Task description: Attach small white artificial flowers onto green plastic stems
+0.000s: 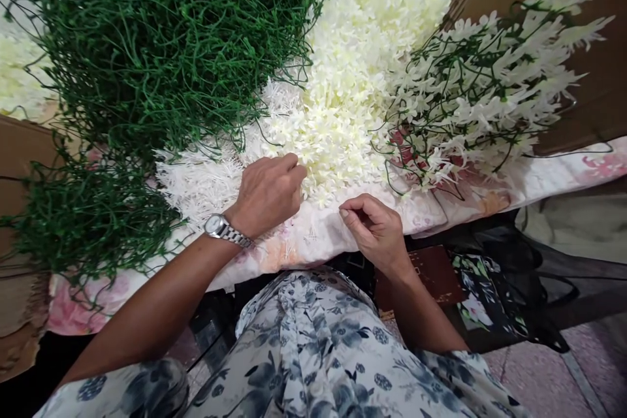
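Observation:
My left hand, with a metal watch on its wrist, is closed at the near edge of a heap of cream flower heads. Its fingertips point away from me, so what they pinch, if anything, is hidden. To the right, my right hand is held in a pinch just over the cloth; anything between thumb and finger is too small to name. Thin white strands lie in a pile beside my left wrist. Behind them rises a big mound of green plastic stems.
White flowers on green stems lie at right against a cardboard box. A smaller bunch of green stems spreads over the left end of the floral cloth. Another cardboard piece stands at far left. A dark floral bag is below the table.

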Demonstrator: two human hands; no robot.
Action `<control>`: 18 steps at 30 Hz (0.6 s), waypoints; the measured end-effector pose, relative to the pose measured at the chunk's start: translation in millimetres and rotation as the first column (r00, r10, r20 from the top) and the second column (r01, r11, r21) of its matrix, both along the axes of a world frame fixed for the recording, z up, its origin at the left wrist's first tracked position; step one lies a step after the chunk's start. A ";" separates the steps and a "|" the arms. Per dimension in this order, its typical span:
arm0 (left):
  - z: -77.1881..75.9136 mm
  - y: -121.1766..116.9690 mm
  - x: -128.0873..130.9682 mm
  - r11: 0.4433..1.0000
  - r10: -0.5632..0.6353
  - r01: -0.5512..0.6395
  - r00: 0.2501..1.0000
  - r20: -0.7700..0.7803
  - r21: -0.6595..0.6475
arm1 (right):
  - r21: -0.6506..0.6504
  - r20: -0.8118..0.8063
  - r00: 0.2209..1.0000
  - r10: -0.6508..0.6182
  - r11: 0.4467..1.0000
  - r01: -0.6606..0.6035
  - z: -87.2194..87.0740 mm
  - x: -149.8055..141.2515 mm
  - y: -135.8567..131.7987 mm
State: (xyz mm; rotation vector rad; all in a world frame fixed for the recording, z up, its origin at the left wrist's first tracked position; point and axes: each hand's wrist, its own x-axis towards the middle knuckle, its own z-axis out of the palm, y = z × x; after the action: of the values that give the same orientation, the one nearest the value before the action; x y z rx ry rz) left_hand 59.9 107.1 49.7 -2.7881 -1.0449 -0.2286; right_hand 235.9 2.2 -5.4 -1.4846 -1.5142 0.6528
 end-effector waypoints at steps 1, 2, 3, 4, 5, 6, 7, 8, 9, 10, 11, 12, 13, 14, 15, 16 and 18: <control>-0.2 -0.1 -0.7 1.000 0.005 -0.005 1.000 0.025 0.000 | -0.003 -0.005 1.000 -0.005 1.000 0.005 0.2 0.1 -0.2; 0.0 -0.2 -2.0 1.000 0.014 -0.014 0.998 0.058 -0.012 | -0.003 -0.008 1.000 -0.010 1.000 0.010 0.5 0.1 -0.4; 0.4 -0.4 -3.9 0.999 0.030 -0.026 0.994 0.105 -0.038 | 0.000 -0.009 1.000 -0.013 1.000 0.013 0.7 0.2 -0.7; 1.1 -0.4 -6.3 0.996 0.052 -0.040 0.985 0.165 -0.078 | 0.003 -0.008 1.000 -0.014 1.000 0.014 0.9 0.2 -1.0; 1.9 -0.4 -9.1 0.990 0.078 -0.048 0.969 0.236 -0.131 | 0.006 -0.003 1.000 -0.014 1.000 0.014 1.1 0.2 -1.3; 2.9 -0.3 -12.1 0.981 0.108 -0.049 0.942 0.317 -0.188 | 0.009 0.004 1.000 -0.013 1.000 0.013 1.6 0.1 -1.5; 4.2 -0.2 -15.1 0.968 0.137 -0.037 0.906 0.401 -0.247 | 0.013 0.011 1.000 -0.012 1.000 0.012 2.4 -0.1 -1.5; 5.9 -0.3 -18.1 0.952 0.168 -0.016 0.861 0.480 -0.305 | 0.019 0.019 1.000 -0.011 1.000 0.011 3.9 -0.4 -1.4; 8.0 -0.8 -20.9 0.931 0.208 0.007 0.812 0.546 -0.364 | 0.029 0.026 1.000 -0.006 1.000 0.006 6.1 -0.9 -1.1; 10.3 -1.9 -23.4 0.904 0.261 0.029 0.755 0.602 -0.428 | 0.045 0.030 1.000 -0.003 0.999 0.002 9.3 -1.8 -0.5; 12.8 -3.8 -25.6 0.868 0.325 0.057 0.687 0.650 -0.493 | 0.064 0.030 1.000 0.002 0.998 -0.004 13.6 -3.2 0.3; 15.2 -6.5 -27.5 0.822 0.397 0.095 0.611 0.685 -0.561 | 0.086 0.026 1.000 0.007 0.996 -0.009 19.0 -5.2 1.4; 17.1 -10.0 -29.1 0.766 0.474 0.147 0.528 0.705 -0.626 | 0.111 0.017 1.000 0.016 0.994 -0.018 25.2 -8.0 2.6; 18.3 -14.4 -30.4 0.705 0.548 0.216 0.439 0.712 -0.676 | 0.142 0.003 1.000 0.029 0.989 -0.029 32.1 -11.7 3.9; 18.6 -19.4 -31.5 0.638 0.618 0.292 0.357 0.700 -0.713 | 0.180 -0.014 0.999 0.045 0.983 -0.042 39.1 -16.2 5.2; 18.0 -24.8 -32.3 0.570 0.683 0.366 0.287 0.672 -0.736 | 0.223 -0.029 0.997 0.070 0.973 -0.062 46.0 -21.3 6.7; 14.4 -36.0 -33.6 0.455 0.776 0.489 0.192 0.600 -0.745 | 0.309 -0.031 0.992 0.121 0.945 -0.106 57.5 -32.8 9.5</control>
State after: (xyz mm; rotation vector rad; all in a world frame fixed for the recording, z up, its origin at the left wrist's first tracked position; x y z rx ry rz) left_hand 26.3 71.2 64.1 -2.8689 -2.3693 -2.5627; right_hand 203.1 11.7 52.1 -1.1445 -1.5902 0.4896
